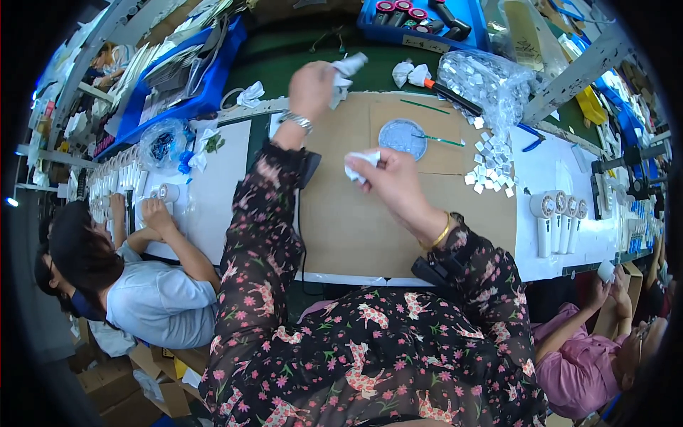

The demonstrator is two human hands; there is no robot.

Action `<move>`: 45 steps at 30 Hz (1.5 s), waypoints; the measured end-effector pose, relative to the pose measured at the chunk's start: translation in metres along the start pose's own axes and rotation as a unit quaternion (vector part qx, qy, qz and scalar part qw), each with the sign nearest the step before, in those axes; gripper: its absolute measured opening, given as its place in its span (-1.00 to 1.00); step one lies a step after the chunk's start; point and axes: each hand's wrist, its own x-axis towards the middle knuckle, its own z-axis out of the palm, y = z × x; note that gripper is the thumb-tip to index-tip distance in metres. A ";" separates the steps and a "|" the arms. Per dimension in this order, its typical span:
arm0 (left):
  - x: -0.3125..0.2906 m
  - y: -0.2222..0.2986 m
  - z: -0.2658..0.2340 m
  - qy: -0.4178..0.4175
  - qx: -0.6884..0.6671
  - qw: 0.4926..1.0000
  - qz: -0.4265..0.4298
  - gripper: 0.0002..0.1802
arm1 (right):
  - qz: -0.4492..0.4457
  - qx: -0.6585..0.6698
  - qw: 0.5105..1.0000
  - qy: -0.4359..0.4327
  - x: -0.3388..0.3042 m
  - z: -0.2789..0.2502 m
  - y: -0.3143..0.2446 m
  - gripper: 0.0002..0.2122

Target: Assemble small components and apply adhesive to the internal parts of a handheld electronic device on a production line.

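Two hands raised over bench: left hand (311,87) and right hand (390,179), each gripping one crumpled white wipe (347,71), (361,162). Four white handheld fans (562,220) lined at right. One round grey dish (403,137). Two co-workers, one per side.

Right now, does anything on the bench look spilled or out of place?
Small square pieces lie scattered loose beside the clear bag, as if spilled. Crumpled white wads sit strewn along the bench's far edge.

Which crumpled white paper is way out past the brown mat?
The crumpled paper in the left hand, held out over the green strip; the right hand's piece stays above the brown mat.
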 end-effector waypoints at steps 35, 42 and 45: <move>-0.242 0.182 -0.138 -0.029 -0.518 0.804 -0.290 -0.59 | 0.000 0.106 0.994 -0.016 -0.058 0.057 0.080 -0.80; -0.254 0.155 -0.099 0.055 -0.532 0.784 -0.314 -0.61 | -0.078 0.108 0.990 -0.047 -0.059 0.042 0.105 -0.72; -0.243 0.137 -0.100 0.179 -0.446 0.813 -0.330 -0.68 | -0.017 0.249 0.964 -0.095 -0.057 0.027 0.086 -0.66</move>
